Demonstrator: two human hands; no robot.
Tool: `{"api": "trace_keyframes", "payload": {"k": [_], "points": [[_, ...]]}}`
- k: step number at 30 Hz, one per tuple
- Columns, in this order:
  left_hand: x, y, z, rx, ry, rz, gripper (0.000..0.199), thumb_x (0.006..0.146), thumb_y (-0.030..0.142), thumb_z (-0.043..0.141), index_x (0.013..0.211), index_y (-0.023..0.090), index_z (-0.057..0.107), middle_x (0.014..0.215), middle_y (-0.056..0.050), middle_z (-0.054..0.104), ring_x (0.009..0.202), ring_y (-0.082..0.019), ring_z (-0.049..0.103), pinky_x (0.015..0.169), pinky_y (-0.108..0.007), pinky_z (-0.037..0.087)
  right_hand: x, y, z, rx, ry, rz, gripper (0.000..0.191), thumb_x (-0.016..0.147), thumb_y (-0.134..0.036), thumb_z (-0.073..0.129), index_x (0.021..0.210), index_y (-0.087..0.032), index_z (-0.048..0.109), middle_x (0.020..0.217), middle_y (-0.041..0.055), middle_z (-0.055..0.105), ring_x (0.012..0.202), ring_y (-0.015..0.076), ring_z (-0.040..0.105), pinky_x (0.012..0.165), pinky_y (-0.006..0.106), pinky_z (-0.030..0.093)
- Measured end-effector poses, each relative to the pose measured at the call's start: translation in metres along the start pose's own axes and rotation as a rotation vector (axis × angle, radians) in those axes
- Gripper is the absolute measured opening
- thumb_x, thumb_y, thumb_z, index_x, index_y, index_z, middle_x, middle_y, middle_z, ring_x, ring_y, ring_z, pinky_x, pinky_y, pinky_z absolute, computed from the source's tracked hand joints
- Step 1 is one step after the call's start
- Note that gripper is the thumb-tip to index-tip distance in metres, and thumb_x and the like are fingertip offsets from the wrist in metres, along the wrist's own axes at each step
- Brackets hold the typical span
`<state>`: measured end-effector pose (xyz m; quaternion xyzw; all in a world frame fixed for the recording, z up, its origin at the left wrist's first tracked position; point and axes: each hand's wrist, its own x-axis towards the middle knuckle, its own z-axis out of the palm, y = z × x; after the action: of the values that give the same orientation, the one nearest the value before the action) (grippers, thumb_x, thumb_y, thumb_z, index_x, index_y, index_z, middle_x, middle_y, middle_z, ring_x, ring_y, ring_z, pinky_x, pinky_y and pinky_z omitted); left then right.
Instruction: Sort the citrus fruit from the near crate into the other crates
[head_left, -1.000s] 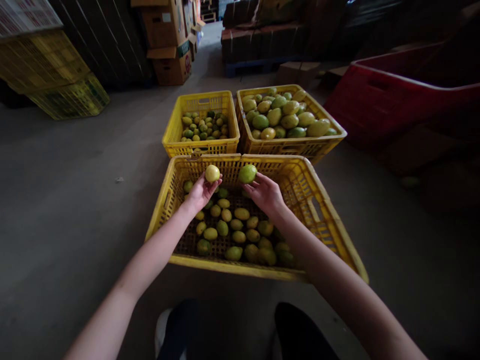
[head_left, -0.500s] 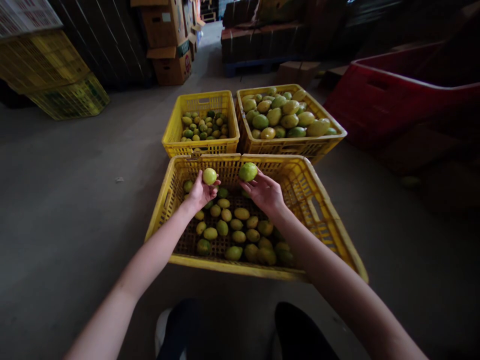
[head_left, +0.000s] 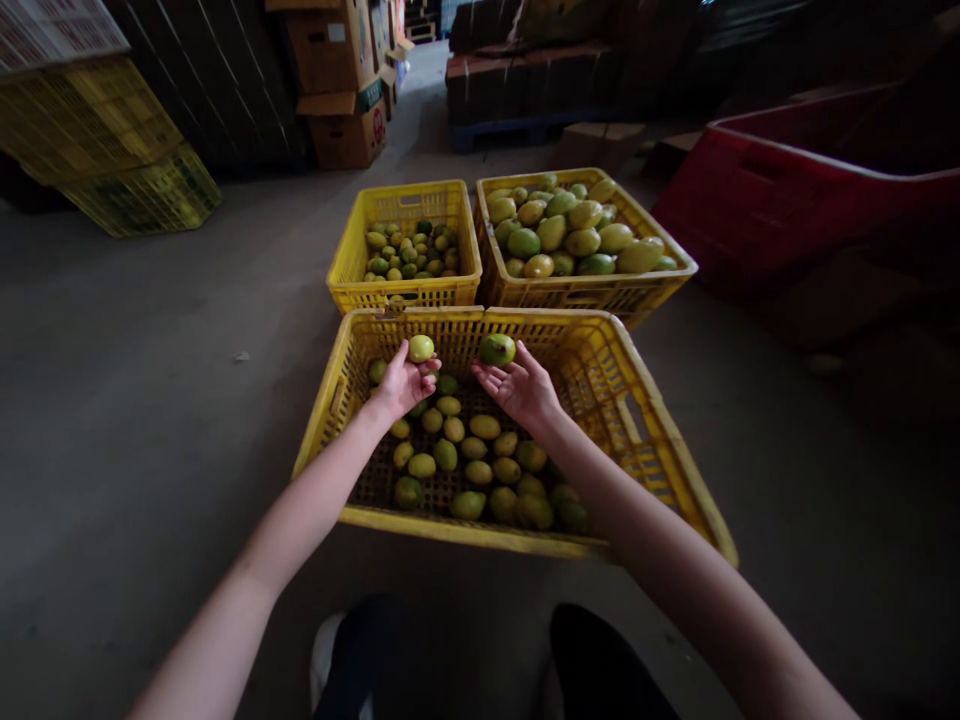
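Observation:
A pale yellow-green lemon (head_left: 421,348) rests in the fingers of my left hand (head_left: 405,385), palm up. My right hand (head_left: 525,388) holds a greener lemon (head_left: 496,349) on its fingertips, a dark spot on its near side. Both hands are over the front yellow crate (head_left: 637,400), apart from each other. Loose green and yellow lemons (head_left: 478,472) lie across the slatted bottom of that crate, some hidden under my forearms.
Behind stand a yellow crate (head_left: 345,245) of small lemons and another yellow crate (head_left: 592,290) heaped with larger ones. A red bin (head_left: 787,200) is at right. Stacked yellow crates (head_left: 142,190) stand at left, cardboard boxes (head_left: 341,135) at the back. My shoes are near the front crate.
The lemon in my right hand has turned, bringing a dark spot into view, and my right fingers have opened out beneath it. The lemon in my left hand has turned slightly.

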<state>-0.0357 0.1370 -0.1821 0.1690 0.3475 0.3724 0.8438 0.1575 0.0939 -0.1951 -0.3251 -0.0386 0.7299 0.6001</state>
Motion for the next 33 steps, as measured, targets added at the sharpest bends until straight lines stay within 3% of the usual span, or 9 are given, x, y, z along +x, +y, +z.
{"api": "trace_keyframes", "payload": {"k": [4,12,24,29,33], "points": [[0.003,-0.002,-0.001,0.037,0.015,0.012,0.054,0.097,0.053,0.031,0.081,0.01,0.06,0.059,-0.003,0.061,0.039,-0.007,0.045,0.04,-0.018,0.039,-0.002,0.0,0.003,-0.035,0.057,0.001,0.042,0.096,-0.044,0.038,0.113,-0.009,0.056,0.082,0.015,0.07,0.072,0.0208,0.071,0.061,0.028,0.062],[0.005,-0.004,0.0,0.118,0.053,-0.003,0.065,0.093,0.064,0.028,0.079,0.01,0.062,0.057,-0.004,0.063,0.042,-0.009,0.051,0.046,-0.021,0.045,-0.003,-0.001,0.005,-0.047,0.083,-0.007,0.044,0.096,-0.045,0.037,0.113,-0.007,0.054,0.081,0.0166,0.07,0.07,0.0213,0.07,0.06,0.028,0.061],[0.006,-0.008,-0.001,0.122,0.098,0.079,0.043,0.091,0.051,0.052,0.082,0.011,0.064,0.061,0.0,0.063,0.047,-0.008,0.056,0.053,-0.021,0.049,0.005,0.001,-0.006,-0.1,-0.005,-0.081,0.009,0.086,-0.022,0.054,0.095,-0.02,0.056,0.08,0.0081,0.069,0.073,0.0198,0.071,0.063,0.028,0.062],[0.009,-0.011,-0.006,0.147,0.047,0.113,0.029,0.085,0.042,0.064,0.083,0.014,0.063,0.074,-0.002,0.069,0.054,-0.009,0.061,0.06,-0.023,0.051,0.006,0.003,-0.008,-0.103,-0.024,-0.156,0.026,0.075,-0.011,0.063,0.094,-0.026,0.054,0.085,0.0023,0.071,0.079,0.0193,0.072,0.065,0.03,0.062],[0.008,-0.012,-0.005,0.132,0.004,0.146,0.019,0.087,0.032,0.063,0.09,0.013,0.064,0.085,-0.005,0.072,0.063,-0.011,0.065,0.07,-0.026,0.054,0.0,0.003,-0.003,-0.081,-0.041,-0.174,0.038,0.071,-0.004,0.061,0.099,-0.03,0.055,0.087,-0.0022,0.071,0.077,0.0167,0.071,0.065,0.031,0.063]]}}
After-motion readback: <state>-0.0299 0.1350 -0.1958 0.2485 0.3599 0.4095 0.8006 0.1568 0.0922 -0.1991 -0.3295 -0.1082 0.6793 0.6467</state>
